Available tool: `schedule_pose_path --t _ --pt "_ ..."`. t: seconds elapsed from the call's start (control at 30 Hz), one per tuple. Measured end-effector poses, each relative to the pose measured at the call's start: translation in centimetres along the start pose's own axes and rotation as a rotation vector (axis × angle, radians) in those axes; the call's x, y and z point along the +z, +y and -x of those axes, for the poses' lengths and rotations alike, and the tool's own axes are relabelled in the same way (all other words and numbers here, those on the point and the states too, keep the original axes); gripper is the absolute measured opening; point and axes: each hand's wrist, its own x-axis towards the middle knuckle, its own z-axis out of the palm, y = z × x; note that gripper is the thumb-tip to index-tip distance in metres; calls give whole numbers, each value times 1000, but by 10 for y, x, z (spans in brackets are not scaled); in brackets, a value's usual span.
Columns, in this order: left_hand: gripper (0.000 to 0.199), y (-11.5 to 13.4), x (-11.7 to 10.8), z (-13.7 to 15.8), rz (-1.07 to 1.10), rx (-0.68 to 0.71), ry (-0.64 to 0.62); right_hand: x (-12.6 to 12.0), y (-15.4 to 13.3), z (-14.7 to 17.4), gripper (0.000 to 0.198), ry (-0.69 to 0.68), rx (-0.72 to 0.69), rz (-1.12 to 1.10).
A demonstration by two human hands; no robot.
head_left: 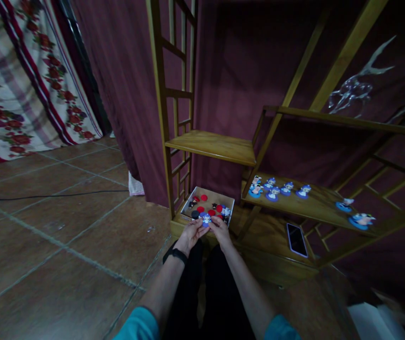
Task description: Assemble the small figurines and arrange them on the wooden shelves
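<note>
A small purple-and-white figurine (206,219) is held between the fingertips of my left hand (191,233) and my right hand (219,230). Both hands are closed around its sides, just over the near edge of a shallow cardboard box (209,192). Inside the box lie several red round pieces (204,198), dark figurines and a black disc (195,214). Another bluish-white figurine (225,210) sits in its right side, beyond my right hand. My fingers partly hide the held figurine's base.
On the shelf to the right stand several purple figurines (287,188) and several on blue bases (361,220). A phone (297,240) lies on the lower board. Wooden shelf posts (161,94) rise close by. A clear deer ornament (353,94) stands higher up. A cable (64,195) crosses the tiled floor.
</note>
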Motion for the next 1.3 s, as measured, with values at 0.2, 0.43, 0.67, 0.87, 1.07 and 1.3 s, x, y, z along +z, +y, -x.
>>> schedule_pose_path --t 0.2,0.43,0.67,0.87,1.07,1.3 --pt "4 -2 2 3 -21 0 -13 1 2 -4 28 -28 -94 102" --pt "11 1 3 7 -33 4 -34 -2 6 -4 28 -39 -107 145" --pt "7 -4 5 6 -52 33 5 -7 12 -3 27 -2 -128 143" --pt "3 -10 9 7 -62 56 35 -5 14 4 29 23 -36 134" --pt "9 -5 5 8 -62 44 3 0 8 10 40 -17 56 -29" --pt "12 -4 0 8 -59 46 -14 1 11 9 46 16 50 -133"
